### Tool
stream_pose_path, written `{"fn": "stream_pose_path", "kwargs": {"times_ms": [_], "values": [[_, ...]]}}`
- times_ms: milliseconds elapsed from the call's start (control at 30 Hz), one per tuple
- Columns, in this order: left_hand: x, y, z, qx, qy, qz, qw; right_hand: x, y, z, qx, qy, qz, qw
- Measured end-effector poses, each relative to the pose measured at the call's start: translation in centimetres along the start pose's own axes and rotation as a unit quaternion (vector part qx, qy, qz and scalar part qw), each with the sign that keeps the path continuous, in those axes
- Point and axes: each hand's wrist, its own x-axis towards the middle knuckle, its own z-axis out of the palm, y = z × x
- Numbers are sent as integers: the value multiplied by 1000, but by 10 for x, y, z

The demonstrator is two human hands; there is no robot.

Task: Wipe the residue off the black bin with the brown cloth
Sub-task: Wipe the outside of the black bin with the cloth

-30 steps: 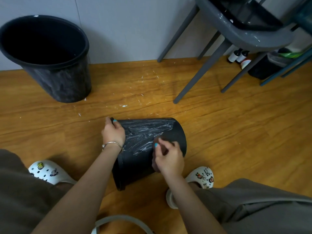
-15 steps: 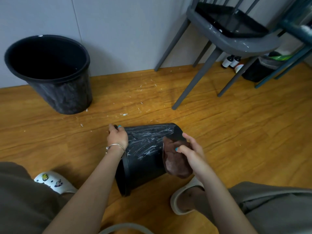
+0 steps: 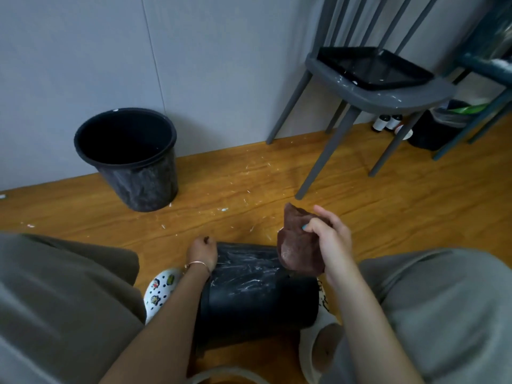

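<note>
Our right hand (image 3: 331, 242) pinches the soft, crumpled brown cloth (image 3: 297, 245) above the smooth round black bin (image 3: 249, 289), white-streaked, lying sideways, gripped by our left hand (image 3: 201, 252); no writing readable.

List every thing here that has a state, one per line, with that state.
black bin: on its side, white residue streaked on the wall
brown cloth: crumpled, lifted off the bin
right hand: pinches the cloth
left hand: grips the bin at its far left edge
second bin: upright by the wall
chair: standing, black tray on its seat
</note>
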Motion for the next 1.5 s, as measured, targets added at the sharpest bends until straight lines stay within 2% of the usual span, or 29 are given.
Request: {"fn": "stream_pose_path", "kwargs": {"times_ms": [67, 333, 400, 433, 467, 533, 633, 700, 800, 833, 900, 967, 1033, 1100, 1167, 1267, 1400, 1467, 1500], "values": [[0, -3, -5, 29, 7, 3, 1000, -3, 2, 6, 11, -4, 17, 1000], [-12, 4, -6, 115, 5, -75, 990, -8, 20, 30, 97, -30, 36, 994], [-20, 20, -9, 92, 47, -38, 994, -5, 18, 28, 174, -46, 44, 983], [-27, 31, -11, 35, 57, -1, 998, -3, 17, 28, 214, -62, 52, 974], [-37, 45, -14, -45, 40, 37, 997, -1, 16, 27, 244, -84, 58, 964], [-58, 71, -20, -195, -44, 107, 974, 1, 16, 27, 274, -135, 59, 950], [-75, 85, -30, -258, -138, 171, 941, 3, 15, 29, 294, -204, 49, 932], [-73, 85, -32, -283, -172, 128, 935, 5, 15, 30, 316, -236, 49, 918], [-74, 81, -34, -288, -274, 22, 917, 6, 16, 33, 321, -267, 15, 908], [-77, 79, -34, -276, -295, 16, 915, 5, 17, 33, 315, -269, -2, 910], [-78, 75, -30, -260, -263, 38, 928, 8, 20, 34, 253, -252, -38, 933], [-73, 70, -27, -270, -194, 58, 941, 11, 26, 36, 100, -213, -65, 970], [-68, 66, -24, -262, -117, 71, 955, 7, 30, 40, -9, -224, -49, 973], [-67, 64, -23, -224, -20, 110, 968, 0, 33, 44, -25, -238, -12, 971], [-69, 64, -22, -224, 20, 168, 960, -7, 34, 49, -54, -235, -11, 970], [-71, 66, -20, -278, -10, 180, 944, -7, 36, 50, -34, -194, -35, 980], [-65, 67, -20, -443, -133, 64, 884, 3, 35, 45, 97, -73, -20, 992], [-66, 66, -22, -475, -187, 28, 860, 6, 35, 44, 110, -62, -31, 992], [-69, 66, -24, -469, -208, 18, 858, 8, 36, 44, 105, -61, -36, 992]]}}
